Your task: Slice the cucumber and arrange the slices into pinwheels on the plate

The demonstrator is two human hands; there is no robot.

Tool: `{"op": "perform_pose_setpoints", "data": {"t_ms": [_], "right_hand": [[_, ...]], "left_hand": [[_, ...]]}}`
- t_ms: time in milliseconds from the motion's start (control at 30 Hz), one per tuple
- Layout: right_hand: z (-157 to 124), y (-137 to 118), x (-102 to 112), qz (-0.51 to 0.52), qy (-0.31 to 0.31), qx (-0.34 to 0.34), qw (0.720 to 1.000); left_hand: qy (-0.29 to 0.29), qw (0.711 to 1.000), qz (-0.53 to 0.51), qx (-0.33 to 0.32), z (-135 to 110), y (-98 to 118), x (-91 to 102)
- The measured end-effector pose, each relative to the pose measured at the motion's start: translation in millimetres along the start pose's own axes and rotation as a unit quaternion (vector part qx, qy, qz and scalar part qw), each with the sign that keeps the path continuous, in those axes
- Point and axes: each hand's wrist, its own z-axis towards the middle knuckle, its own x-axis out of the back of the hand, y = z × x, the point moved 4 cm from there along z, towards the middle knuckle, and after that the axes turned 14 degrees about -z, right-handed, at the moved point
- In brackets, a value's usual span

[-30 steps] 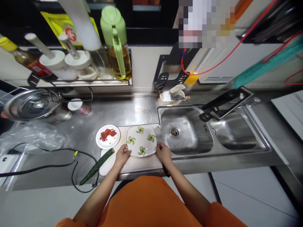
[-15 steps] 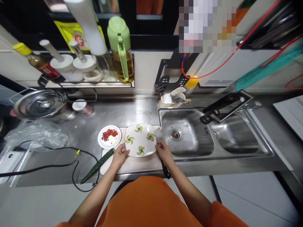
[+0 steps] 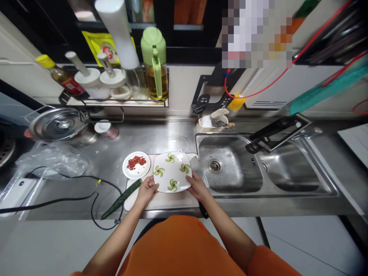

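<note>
Apparently well along; 4 red-centred cucumber flowers [image 3: 173, 186] already laid out on the plate [image 3: 172, 171]; left hand [image 3: 147, 188] and right hand [image 3: 198, 186] pinch its opposite edges over the cutting board [image 3: 169, 202]; seemingly left over: red bits [image 3: 135, 163] on the small dish [image 3: 146, 170], plus 1 long cucumber piece [image 3: 120, 200].

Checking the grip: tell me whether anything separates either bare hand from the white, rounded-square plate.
Nothing visible does: the left hand holds the rounded-square plate directly by its left side, the right hand by its right.
</note>
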Motion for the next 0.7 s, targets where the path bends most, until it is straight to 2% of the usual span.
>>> {"op": "perform_pose_setpoints", "data": {"t_ms": [267,467,567,700], "right_hand": [[4,7,5,0.025,-0.014,-0.007,1.000],[1,-6,21,0.023,-0.017,0.001,1.000],[-5,-19,43,-0.005,-0.029,-0.001,1.000],[-22,-39,99,-0.063,-0.002,-0.013,0.998]], "left_hand": [[-0.014,1.000,-0.010,0.004,-8,3,-0.6],[-0.059,0.997,-0.034,0.036,-13,7,-11.0],[-0.056,0.997,-0.031,0.038,-13,9,-8.8],[-0.049,0.999,0.015,0.009,-11,16,1.0]]}}
